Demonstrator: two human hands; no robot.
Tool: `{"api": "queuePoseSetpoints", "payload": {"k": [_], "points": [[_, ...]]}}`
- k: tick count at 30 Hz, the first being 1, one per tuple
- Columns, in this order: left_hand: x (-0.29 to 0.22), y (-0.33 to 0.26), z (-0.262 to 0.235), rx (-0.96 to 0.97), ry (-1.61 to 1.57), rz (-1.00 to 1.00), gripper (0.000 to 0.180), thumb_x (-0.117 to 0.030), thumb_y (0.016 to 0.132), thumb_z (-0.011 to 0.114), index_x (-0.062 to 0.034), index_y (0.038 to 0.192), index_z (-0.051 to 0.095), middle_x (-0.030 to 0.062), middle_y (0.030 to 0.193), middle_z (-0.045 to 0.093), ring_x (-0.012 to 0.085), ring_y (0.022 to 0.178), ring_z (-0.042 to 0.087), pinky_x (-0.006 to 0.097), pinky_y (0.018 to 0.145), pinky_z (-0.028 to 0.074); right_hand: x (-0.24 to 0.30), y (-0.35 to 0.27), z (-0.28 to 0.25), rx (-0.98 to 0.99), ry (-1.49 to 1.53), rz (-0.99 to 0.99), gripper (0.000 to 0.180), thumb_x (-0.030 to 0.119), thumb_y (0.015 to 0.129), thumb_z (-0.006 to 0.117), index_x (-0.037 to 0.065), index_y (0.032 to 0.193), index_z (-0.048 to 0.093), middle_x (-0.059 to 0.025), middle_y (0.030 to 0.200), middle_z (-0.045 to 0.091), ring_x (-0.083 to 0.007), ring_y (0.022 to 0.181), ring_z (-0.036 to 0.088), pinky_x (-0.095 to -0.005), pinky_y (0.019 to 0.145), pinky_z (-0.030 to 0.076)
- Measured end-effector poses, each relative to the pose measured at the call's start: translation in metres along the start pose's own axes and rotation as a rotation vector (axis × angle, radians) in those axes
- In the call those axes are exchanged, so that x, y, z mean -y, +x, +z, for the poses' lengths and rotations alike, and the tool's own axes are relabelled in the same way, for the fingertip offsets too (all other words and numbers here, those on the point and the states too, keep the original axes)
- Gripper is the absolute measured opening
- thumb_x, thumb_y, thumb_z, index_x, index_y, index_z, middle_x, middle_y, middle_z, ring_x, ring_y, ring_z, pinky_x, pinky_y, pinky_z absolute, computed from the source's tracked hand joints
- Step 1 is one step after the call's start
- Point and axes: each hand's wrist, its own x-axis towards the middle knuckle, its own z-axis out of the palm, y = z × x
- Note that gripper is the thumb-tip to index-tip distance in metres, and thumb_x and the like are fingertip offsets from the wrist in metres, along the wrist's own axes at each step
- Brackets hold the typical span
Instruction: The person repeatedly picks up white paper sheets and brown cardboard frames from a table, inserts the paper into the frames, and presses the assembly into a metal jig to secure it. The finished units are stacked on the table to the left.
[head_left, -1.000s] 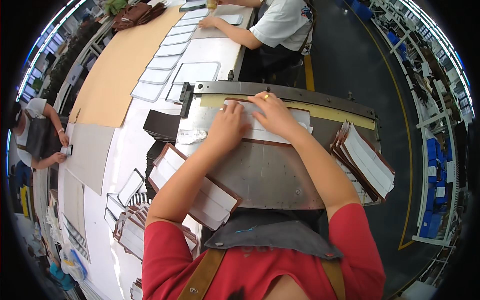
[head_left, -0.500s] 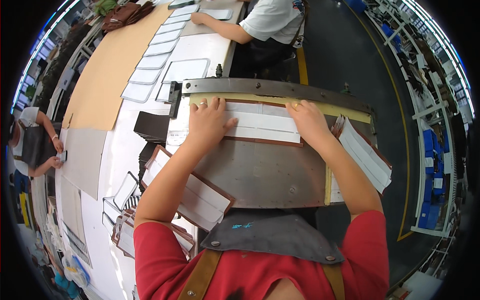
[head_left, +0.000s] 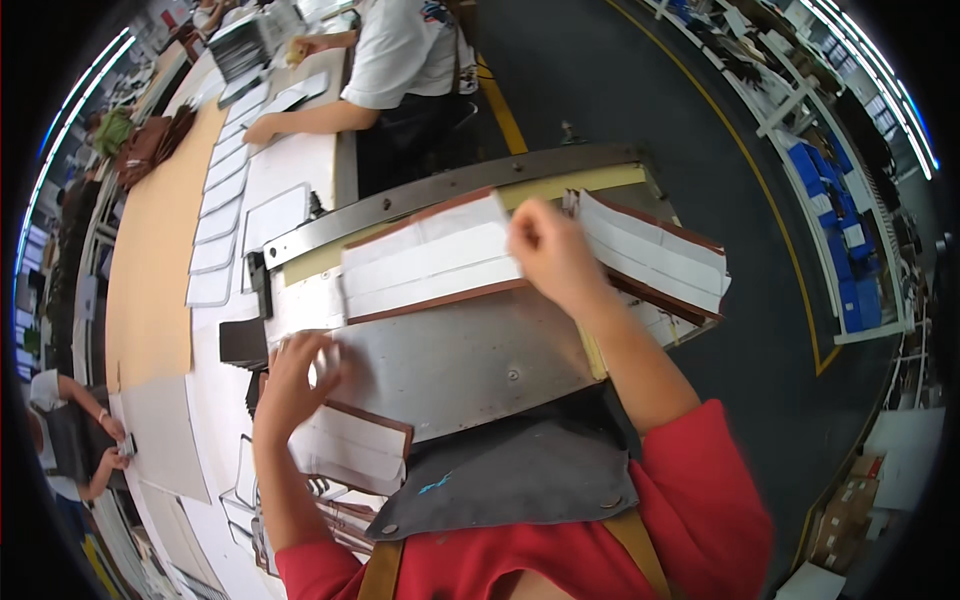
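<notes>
head view: the right hand (head_left: 548, 255) holds one white card with brown edges (head_left: 430, 258) at twelve o'clock. the left hand (head_left: 295, 372), fingers curled, touches another card (head_left: 350, 445) at eight o'clock on the tabletop (head_left: 160, 300).

Right hand (head_left: 553, 255) lifts white-lined panel (head_left: 430, 258).

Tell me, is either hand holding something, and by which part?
The right hand grips a white, brown-edged panel by its right end, lifted over the metal plate. The left hand rests on another panel at its upper left corner; whether it grips is unclear.
</notes>
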Motion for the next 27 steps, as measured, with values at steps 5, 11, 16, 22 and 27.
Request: {"api": "queuePoseSetpoints", "payload": {"k": [5, 11, 16, 22, 27], "points": [[-0.024, -0.047, -0.002, 0.109, -0.111, -0.192, 0.035, -0.003, 0.068, 0.07, -0.0123, 0.1, 0.06, 0.0051, 0.095, 0.055, 0.0264, 0.101, 0.048, 0.04, 0.093, 0.03, -0.023, -0.034, -0.138, -0.359, 0.147, 0.244, 0.003, 0.006, 0.094, 0.052, 0.008, 0.094, 0.055, 0.0059, 0.075, 0.05, -0.0001, 0.059, 0.042, -0.016, 0.049, 0.034], [-0.013, -0.033, 0.006, 0.191, -0.107, -0.093, 0.011, -0.003, 0.071, 0.066, -0.0087, 0.075, 0.057, 0.0045, 0.082, 0.053, 0.0253, 0.089, 0.048, 0.037, 0.086, 0.031, -0.104, -0.104, -0.204, -0.456, -0.038, 0.332, 0.002, 0.003, 0.092, 0.054, 0.003, 0.09, 0.054, 0.0011, 0.085, 0.053, -0.0046, 0.075, 0.049, -0.0193, 0.066, 0.04], [-0.011, -0.039, 0.007, 0.221, -0.157, -0.112, 0.008, -0.005, 0.074, 0.062, -0.0074, 0.078, 0.056, 0.0071, 0.081, 0.055, 0.0267, 0.083, 0.051, 0.037, 0.085, 0.033, -0.075, -0.08, -0.178, -0.587, -0.561, 0.079, 0.012, 0.004, 0.087, 0.06, 0.001, 0.099, 0.061, -0.0044, 0.094, 0.058, -0.0128, 0.078, 0.054, -0.026, 0.069, 0.045], [-0.005, -0.049, 0.029, 0.02, -0.13, -0.008, 0.007, -0.004, 0.081, 0.059, -0.0053, 0.087, 0.057, 0.0107, 0.087, 0.056, 0.0298, 0.087, 0.052, 0.038, 0.083, 0.039, 0.003, -0.058, -0.073, 0.058, 0.101, 0.042, 0.015, 0.006, 0.088, 0.061, 0.001, 0.102, 0.062, -0.005, 0.094, 0.061, -0.0141, 0.08, 0.058, -0.0266, 0.072, 0.047], [-0.014, -0.031, 0.037, -0.272, -0.241, 0.14, 0.005, -0.002, 0.084, 0.058, -0.0032, 0.089, 0.059, 0.012, 0.087, 0.054, 0.0308, 0.087, 0.051, 0.037, 0.076, 0.043, 0.05, -0.056, 0.036, 0.724, 0.242, -0.042, 0.025, 0.016, 0.086, 0.062, 0.001, 0.106, 0.06, -0.0115, 0.093, 0.064, -0.0181, 0.078, 0.061, -0.0298, 0.07, 0.048]]}}
